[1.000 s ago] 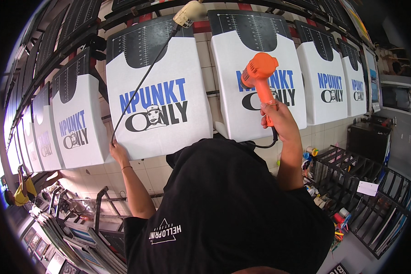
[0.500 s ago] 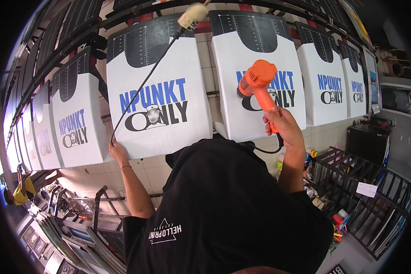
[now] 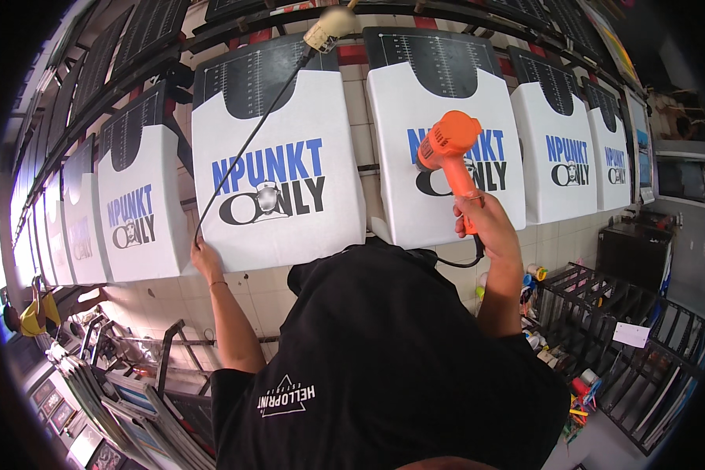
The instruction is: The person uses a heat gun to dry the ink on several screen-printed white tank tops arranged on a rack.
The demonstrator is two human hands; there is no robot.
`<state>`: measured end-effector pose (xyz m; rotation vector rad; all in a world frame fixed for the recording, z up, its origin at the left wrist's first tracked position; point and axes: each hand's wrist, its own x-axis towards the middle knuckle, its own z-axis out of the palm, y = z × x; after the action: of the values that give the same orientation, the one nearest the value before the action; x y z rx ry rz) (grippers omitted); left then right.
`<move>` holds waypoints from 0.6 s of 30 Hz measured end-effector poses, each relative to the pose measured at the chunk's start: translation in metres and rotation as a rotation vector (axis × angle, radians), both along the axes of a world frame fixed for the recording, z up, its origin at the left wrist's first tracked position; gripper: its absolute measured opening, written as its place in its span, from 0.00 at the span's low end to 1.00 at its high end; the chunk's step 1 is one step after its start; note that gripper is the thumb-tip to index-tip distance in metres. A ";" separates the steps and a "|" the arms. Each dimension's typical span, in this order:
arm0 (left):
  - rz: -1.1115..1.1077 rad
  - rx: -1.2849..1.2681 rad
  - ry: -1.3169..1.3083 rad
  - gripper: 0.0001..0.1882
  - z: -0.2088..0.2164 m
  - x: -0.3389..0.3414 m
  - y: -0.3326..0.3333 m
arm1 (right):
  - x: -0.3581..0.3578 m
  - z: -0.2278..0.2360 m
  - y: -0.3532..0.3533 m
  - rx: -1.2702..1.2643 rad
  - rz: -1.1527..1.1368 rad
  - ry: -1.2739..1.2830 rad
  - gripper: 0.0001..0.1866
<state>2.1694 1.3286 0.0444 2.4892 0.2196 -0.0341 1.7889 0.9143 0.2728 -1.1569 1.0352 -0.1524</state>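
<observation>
My right hand [image 3: 484,223] grips the handle of an orange heat gun [image 3: 446,145]. Its nozzle is held in front of the blue and black print on a white shirt panel [image 3: 439,211]. My left hand [image 3: 204,258] rests at the lower left corner of the neighbouring white printed panel [image 3: 278,235]. A thin black cable [image 3: 247,145] runs from a beige plug [image 3: 327,27] at the top down to that hand. The fingers are hidden behind the panel's edge. My black T-shirt [image 3: 384,368] fills the lower middle.
More white printed panels [image 3: 137,227] hang in a row on a black rack [image 3: 117,86], to the left and to the right [image 3: 560,168]. Stacked frames [image 3: 110,384] lie lower left. A black wire rack [image 3: 642,352] with small bottles stands lower right.
My right hand has lowered the heat gun a little in front of the print. My left hand has stayed at the panel's corner.
</observation>
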 end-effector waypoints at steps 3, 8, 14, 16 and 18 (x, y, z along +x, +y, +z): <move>-0.008 0.032 -0.016 0.21 -0.009 0.003 0.008 | -0.006 0.004 -0.004 -0.012 -0.057 0.021 0.13; -0.046 0.047 -0.040 0.19 -0.015 -0.001 0.024 | 0.004 -0.006 -0.010 -0.043 -0.068 -0.006 0.15; -0.056 0.122 0.002 0.16 0.007 -0.034 0.079 | 0.056 -0.023 -0.003 -0.070 -0.107 -0.142 0.15; -0.049 0.200 -0.024 0.16 0.005 -0.042 0.115 | 0.067 -0.013 0.013 0.000 -0.039 -0.148 0.15; 0.021 0.224 0.002 0.15 0.011 -0.044 0.144 | 0.077 -0.007 0.033 0.093 0.003 -0.126 0.15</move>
<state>2.1256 1.4722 0.0552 2.7093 0.2633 -0.0036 1.8656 0.9475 0.2660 -1.0510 0.9194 -0.1706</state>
